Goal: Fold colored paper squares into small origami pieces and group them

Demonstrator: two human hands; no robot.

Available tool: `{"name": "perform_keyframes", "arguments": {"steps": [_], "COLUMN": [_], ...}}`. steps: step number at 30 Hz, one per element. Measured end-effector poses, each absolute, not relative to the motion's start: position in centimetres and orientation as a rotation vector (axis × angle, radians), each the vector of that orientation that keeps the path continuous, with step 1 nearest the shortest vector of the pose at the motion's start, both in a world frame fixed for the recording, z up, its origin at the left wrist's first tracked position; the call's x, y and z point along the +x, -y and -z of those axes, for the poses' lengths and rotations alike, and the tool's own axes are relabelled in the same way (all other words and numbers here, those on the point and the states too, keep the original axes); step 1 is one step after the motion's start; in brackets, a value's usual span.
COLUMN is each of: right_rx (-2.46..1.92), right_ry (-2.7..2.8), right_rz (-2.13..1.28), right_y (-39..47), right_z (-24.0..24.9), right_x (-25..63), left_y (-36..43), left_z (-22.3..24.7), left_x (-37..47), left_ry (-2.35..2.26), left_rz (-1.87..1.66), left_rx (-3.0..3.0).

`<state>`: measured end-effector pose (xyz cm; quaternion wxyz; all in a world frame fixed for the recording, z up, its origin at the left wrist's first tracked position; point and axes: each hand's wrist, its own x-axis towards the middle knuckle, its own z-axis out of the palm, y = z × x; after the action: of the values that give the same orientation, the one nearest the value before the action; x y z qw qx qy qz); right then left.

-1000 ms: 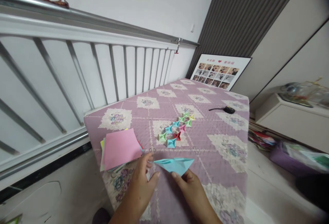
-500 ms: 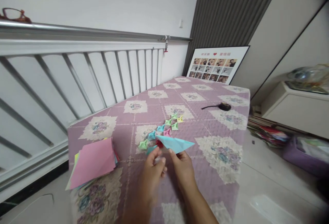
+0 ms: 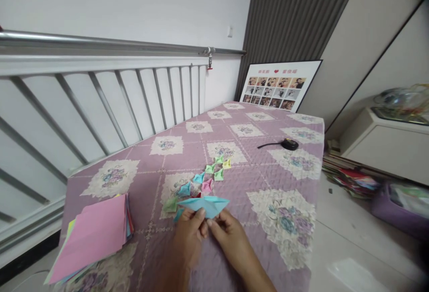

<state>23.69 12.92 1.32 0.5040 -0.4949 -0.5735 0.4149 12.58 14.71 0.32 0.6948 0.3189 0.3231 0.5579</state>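
Observation:
A folded light-blue paper [image 3: 208,203], long and pointed at both ends, is held up between my two hands. My left hand [image 3: 190,231] pinches its lower left side with the thumb in front. At its lower right, my right hand [image 3: 228,234] grips the paper between thumb and fingers. Just beyond lie small folded paper pieces in two rows: green [image 3: 219,175], yellow [image 3: 227,163], pink [image 3: 207,186] and blue [image 3: 184,189]. A red piece [image 3: 196,196] is mostly hidden behind the held paper, and another blue piece [image 3: 178,214] is partly covered by my left hand.
A stack of coloured paper sheets [image 3: 92,234], pink on top, lies at the table's left. A black tape measure [image 3: 289,144] rests at the right on the flowered tablecloth [image 3: 187,158]. A radiator [image 3: 127,104] borders the left side, and a photo board [image 3: 279,85] leans behind.
My left hand has come onto the paper, which it was apart from before. The paper has shifted left and turned more level. The camera view has moved slightly.

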Motion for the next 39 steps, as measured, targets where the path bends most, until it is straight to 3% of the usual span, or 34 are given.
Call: {"name": "perform_keyframes", "arguments": {"steps": [2,10,22,39], "right_rx": [-1.205,-1.236,-1.234,-1.329], "right_ry": [1.398,0.824,1.124,1.427], "right_rz": [-1.137,-1.164,-1.405,-1.205], "right_y": [-13.0,-13.2,-12.1,-12.1], "right_z": [-1.3,-0.6,-2.6,-2.0], "right_x": [24.8,29.0,28.7,27.9], "left_y": [-15.0,-15.1,-14.3,-13.7], "left_z": [0.0,0.4,1.4,0.7], "left_x": [12.1,11.7,12.1,12.9], "left_ry": [-0.8,-1.005,-1.002,-1.014], "left_rz": [-1.224,-1.044,-1.008,-0.869], "left_rx": [0.756,1.107,1.202,1.365]}}
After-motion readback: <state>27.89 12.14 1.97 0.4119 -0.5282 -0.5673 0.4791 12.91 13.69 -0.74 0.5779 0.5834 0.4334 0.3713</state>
